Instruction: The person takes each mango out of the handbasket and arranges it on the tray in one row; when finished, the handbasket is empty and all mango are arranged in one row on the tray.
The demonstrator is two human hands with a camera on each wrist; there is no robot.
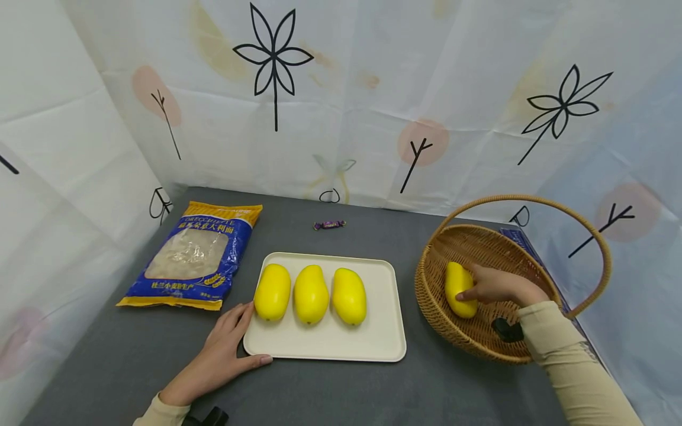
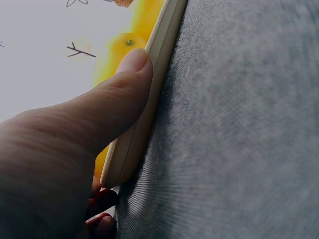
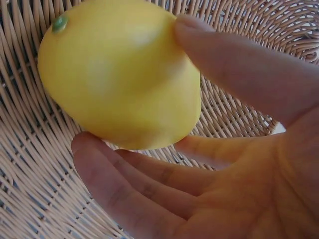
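Observation:
Three yellow mangoes [image 1: 311, 294] lie side by side on a cream rectangular tray [image 1: 380, 307]. My left hand [image 1: 226, 346] rests at the tray's near left corner, its fingers along the left side and its thumb stretched along the front rim. In the left wrist view the thumb [image 2: 119, 94] touches the tray's rim. Inside a wicker basket [image 1: 434, 296] on the right, my right hand [image 1: 498, 285] holds another yellow mango [image 1: 457, 290] between thumb and fingers. The right wrist view shows this mango [image 3: 119, 74] close against the woven wall, its green stem end facing away from the palm.
A blue and yellow pasta bag [image 1: 189, 254] lies left of the tray. Behind the tray is a small purple wrapped candy [image 1: 330, 225]. The basket's tall arched handle [image 1: 599, 248] rises over its right side. Patterned white cloth hangs behind the grey table [image 1: 373, 393].

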